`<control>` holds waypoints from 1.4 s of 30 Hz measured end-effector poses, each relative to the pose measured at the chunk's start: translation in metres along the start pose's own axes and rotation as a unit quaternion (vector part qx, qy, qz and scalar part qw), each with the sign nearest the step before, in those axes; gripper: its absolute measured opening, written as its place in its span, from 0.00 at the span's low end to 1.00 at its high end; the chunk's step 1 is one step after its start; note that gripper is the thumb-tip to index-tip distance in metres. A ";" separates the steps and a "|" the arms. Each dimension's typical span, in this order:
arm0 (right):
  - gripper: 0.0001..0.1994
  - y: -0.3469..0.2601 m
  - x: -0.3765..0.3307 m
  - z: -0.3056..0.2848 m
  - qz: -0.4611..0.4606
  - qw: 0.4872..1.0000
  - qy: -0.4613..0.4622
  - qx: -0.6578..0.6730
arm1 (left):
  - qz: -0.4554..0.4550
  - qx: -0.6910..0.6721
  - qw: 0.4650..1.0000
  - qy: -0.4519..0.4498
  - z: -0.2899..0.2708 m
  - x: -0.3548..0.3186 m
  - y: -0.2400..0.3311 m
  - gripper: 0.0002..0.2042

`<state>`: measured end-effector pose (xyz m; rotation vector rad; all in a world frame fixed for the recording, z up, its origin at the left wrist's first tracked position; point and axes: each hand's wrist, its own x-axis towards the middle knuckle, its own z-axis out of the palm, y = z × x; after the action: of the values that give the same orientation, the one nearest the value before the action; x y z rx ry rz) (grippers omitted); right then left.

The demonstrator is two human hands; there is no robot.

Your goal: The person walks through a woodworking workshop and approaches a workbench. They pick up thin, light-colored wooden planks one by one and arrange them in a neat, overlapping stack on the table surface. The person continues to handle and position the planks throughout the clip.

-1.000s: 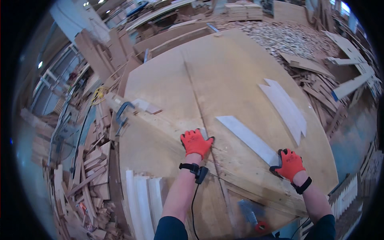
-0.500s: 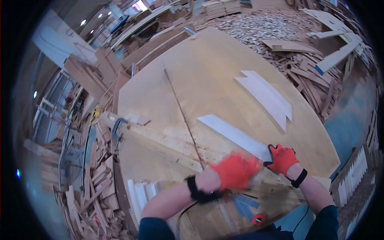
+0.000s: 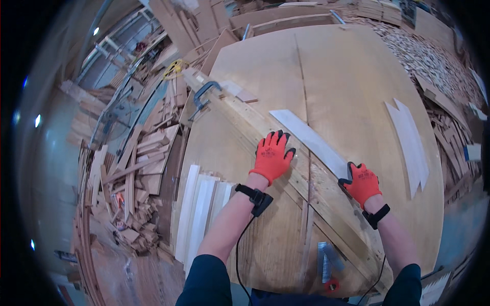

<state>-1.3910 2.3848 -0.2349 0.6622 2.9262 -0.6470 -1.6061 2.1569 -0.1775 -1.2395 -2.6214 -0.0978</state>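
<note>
On the large wooden table (image 3: 255, 58), a long white board (image 3: 309, 140) with an angled far end lies across a dark slot, alongside a wooden guide beam (image 3: 237, 115). My right hand (image 3: 363, 183), in a red glove with dark fingertips, grips the board's near end between thumb and fingers. Over the beam rests my left hand (image 3: 272, 156), gloved alike, its fingers spread and holding nothing. A blue-grey C-clamp (image 3: 206, 94) holds the beam's far end at the table edge. Part of the board's near end is hidden by my right hand.
Two white boards with pointed ends (image 3: 408, 148) lie at the right. White strips (image 3: 199, 204) are stacked left of my left forearm. Near me are grey metal strips (image 3: 326, 260) and a small red round item (image 3: 332, 285). Wood offcuts (image 3: 140, 204) heap beside the table.
My left hand has moved away from my right hand, leftward and forward onto the beam. The white board now lies across the slot, closer to the beam. The view has turned left.
</note>
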 end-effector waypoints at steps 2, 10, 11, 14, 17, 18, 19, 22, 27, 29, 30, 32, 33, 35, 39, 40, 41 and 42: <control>0.32 -0.018 0.022 0.001 -0.015 1.000 0.006 0.012 | -0.023 -0.004 1.000 -0.003 0.008 0.001 -0.025 0.27; 0.26 -0.027 0.095 0.020 -0.136 0.989 0.039 0.045 | -0.053 0.010 0.996 -0.078 0.035 0.040 -0.051 0.25; 0.25 -0.033 0.100 0.018 -0.154 0.986 0.041 0.045 | -0.054 0.007 0.996 -0.076 0.041 0.039 -0.052 0.25; 0.23 -0.057 0.115 0.010 -0.144 0.986 0.041 0.068 | -0.062 0.013 0.996 -0.061 0.047 0.047 -0.063 0.24; 0.20 -0.053 0.119 0.006 -0.126 0.987 0.038 0.087 | -0.067 0.010 0.997 -0.047 0.045 0.056 -0.052 0.23; 0.20 -0.054 0.118 0.005 -0.122 0.988 0.039 0.092 | -0.073 0.012 0.996 -0.045 0.046 0.056 -0.053 0.23; 0.20 -0.056 0.116 0.004 -0.117 0.988 0.041 0.096 | -0.078 0.014 0.996 -0.043 0.047 0.057 -0.054 0.23; 0.20 -0.049 0.112 0.004 -0.094 0.975 0.031 0.201 | -0.088 0.028 0.995 -0.031 0.046 0.059 -0.056 0.23; 0.20 -0.043 0.098 -0.001 -0.108 0.956 0.077 0.260 | -0.085 0.025 0.995 -0.041 0.042 0.067 -0.053 0.24; 0.19 -0.030 0.087 -0.001 -0.094 0.959 0.071 0.258 | -0.091 0.032 0.994 -0.043 0.045 0.067 -0.057 0.24; 0.19 -0.024 0.080 0.000 -0.089 0.960 0.066 0.257 | -0.090 0.032 0.994 -0.044 0.044 0.069 -0.058 0.24; 0.20 -0.014 0.051 -0.001 -0.031 0.966 0.029 0.254 | -0.091 0.028 0.994 -0.049 0.045 0.068 -0.059 0.24; 0.20 -0.010 0.035 0.000 -0.024 0.967 0.014 0.253 | -0.091 0.028 0.994 -0.050 0.047 0.068 -0.061 0.24; 0.20 -0.010 0.002 0.008 -0.030 0.967 -0.020 0.251 | -0.087 0.032 0.995 -0.047 0.050 0.070 -0.066 0.24; 0.21 -0.028 -0.029 0.019 -0.024 0.980 0.002 0.195 | -0.073 0.028 0.996 -0.032 0.051 0.071 -0.067 0.24; 0.21 -0.030 -0.030 0.023 -0.017 0.982 0.016 0.185 | -0.067 0.025 0.997 -0.032 0.050 0.072 -0.068 0.24; 0.21 -0.035 -0.033 0.025 0.001 0.981 0.006 0.194 | -0.061 0.021 0.997 -0.032 0.049 0.072 -0.070 0.24; 0.22 -0.037 -0.037 0.030 0.008 0.981 0.022 0.194 | -0.058 0.024 0.997 -0.034 0.049 0.073 -0.070 0.24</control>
<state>-1.3745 2.3273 -0.2415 0.7365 2.8509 -1.2343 -1.7134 2.1748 -0.2041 -1.0931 -2.7372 -0.0140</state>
